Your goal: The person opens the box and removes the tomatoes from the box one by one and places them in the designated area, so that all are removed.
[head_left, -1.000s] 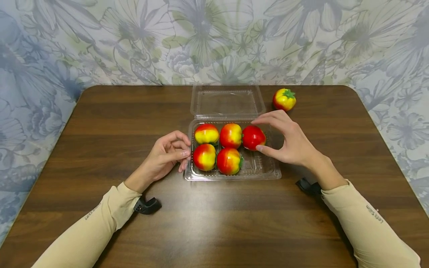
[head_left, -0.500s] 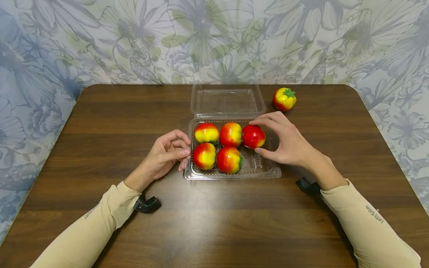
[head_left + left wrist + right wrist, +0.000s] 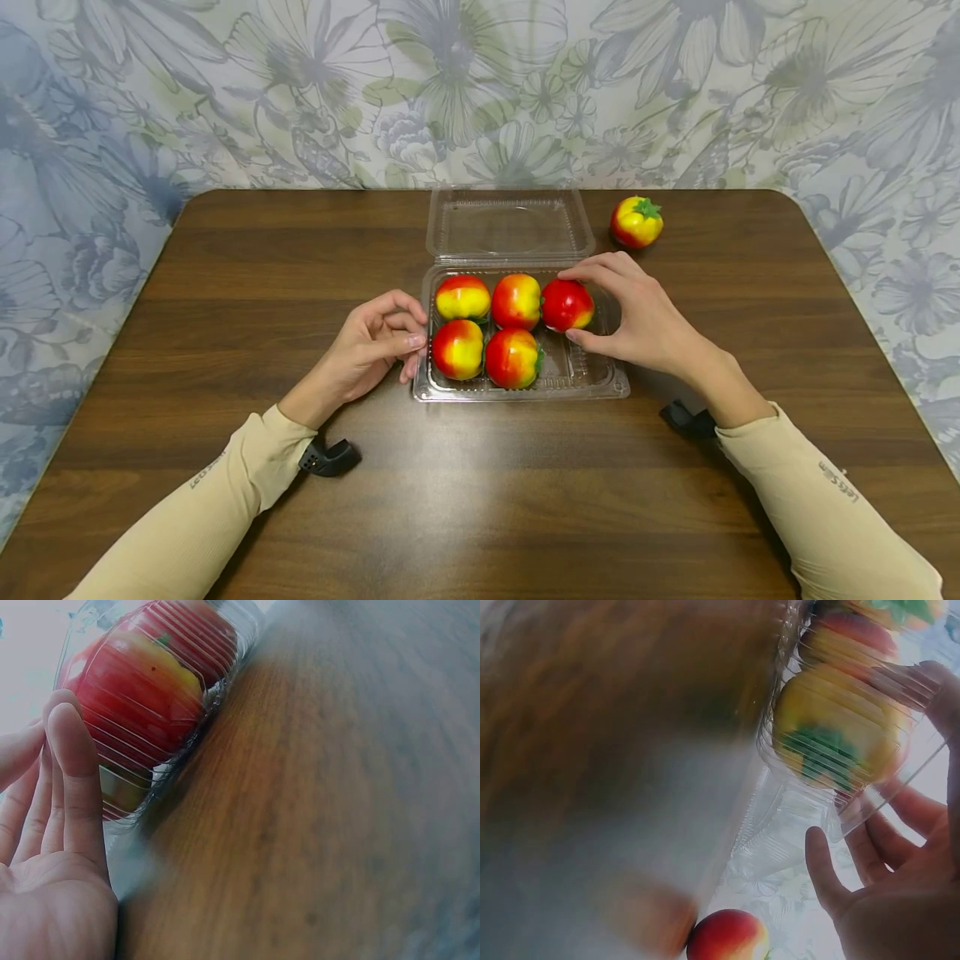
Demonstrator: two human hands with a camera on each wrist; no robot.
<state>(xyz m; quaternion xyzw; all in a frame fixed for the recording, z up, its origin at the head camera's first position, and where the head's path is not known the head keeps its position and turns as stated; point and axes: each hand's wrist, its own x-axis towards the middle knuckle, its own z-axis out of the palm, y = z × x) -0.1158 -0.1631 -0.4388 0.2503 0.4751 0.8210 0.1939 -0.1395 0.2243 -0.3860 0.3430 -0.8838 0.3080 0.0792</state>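
Observation:
In the head view, a clear plastic clamshell container (image 3: 558, 392) lies unlatched, with several glossy red-and-yellow artificial fruits (image 3: 512, 358) in its base. My left hand (image 3: 367, 346) pinches the left rim between thumb and fingers; the left wrist view puts its fingertips (image 3: 71, 742) right at the ribbed wall. At the back right compartment, my right hand (image 3: 637, 312) holds a mostly red artificial fruit (image 3: 564, 305), its thumb at the near side and its fingers at the far side. Through the clear wall in the right wrist view, green leaves (image 3: 821, 754) show on this fruit.
Behind the base, the clear lid (image 3: 510, 223) lies folded back toward the patterned wall (image 3: 465, 92). Another artificial fruit (image 3: 636, 223) with a green leafy top sits at the back right of the brown wooden table (image 3: 450, 500). The front right compartment holds no fruit.
The fruit in my right hand has turned slightly, so a yellow patch shows at its lower right. My right thumb and fingers have shifted a little to the left. My left hand stays still.

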